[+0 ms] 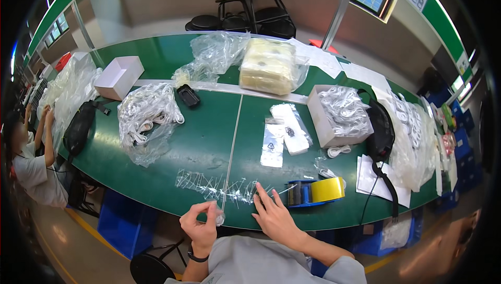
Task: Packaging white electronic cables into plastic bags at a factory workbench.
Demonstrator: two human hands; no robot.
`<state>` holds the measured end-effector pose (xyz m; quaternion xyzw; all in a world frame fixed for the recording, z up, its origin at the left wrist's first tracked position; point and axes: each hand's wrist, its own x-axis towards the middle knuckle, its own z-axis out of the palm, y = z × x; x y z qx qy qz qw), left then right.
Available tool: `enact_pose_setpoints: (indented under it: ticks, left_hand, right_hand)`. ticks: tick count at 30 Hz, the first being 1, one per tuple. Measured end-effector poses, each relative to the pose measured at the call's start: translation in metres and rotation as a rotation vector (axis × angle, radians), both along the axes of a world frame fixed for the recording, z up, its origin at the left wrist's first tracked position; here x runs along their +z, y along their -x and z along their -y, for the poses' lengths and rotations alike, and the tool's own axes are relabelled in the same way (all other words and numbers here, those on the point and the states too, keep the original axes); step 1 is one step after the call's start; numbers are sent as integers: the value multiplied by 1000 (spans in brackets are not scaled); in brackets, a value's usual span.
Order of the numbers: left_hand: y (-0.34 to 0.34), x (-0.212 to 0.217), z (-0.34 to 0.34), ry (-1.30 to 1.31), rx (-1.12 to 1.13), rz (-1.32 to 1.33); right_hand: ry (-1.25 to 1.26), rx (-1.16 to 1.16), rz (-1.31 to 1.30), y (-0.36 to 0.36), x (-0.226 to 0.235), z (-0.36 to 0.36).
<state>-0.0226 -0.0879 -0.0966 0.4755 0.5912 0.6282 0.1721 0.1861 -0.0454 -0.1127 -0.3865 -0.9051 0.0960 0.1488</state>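
My left hand is held at the table's near edge, thumb and fingers drawn together in a pinch. Beside its fingertips shows a small, clear, shiny bit, too blurred to name. My right hand lies with fingers stretched and spread, its fingertips by the right end of a row of thin, clear and white strands. That row runs leftward across the green tabletop. Just right of this hand stands a blue tape dispenser with a roll of yellow tape.
White cables in clear bags fill a carton at right and a heap at left. Flat bags lie mid-table. Behind are a wrapped bundle, a black tray and a white box. A co-worker sits far left.
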Motion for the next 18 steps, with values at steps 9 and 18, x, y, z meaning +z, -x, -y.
enact_pose_setpoints:
  ticks: [9,18]
  left_hand:
    - [-7,5,-5,55,-30,-8]
    - [-14,12,-15,75,-63,56]
  right_hand:
    - [703,-226,-839,-11,10,-18]
    - [1053,-158,-1927,-28,24,-47]
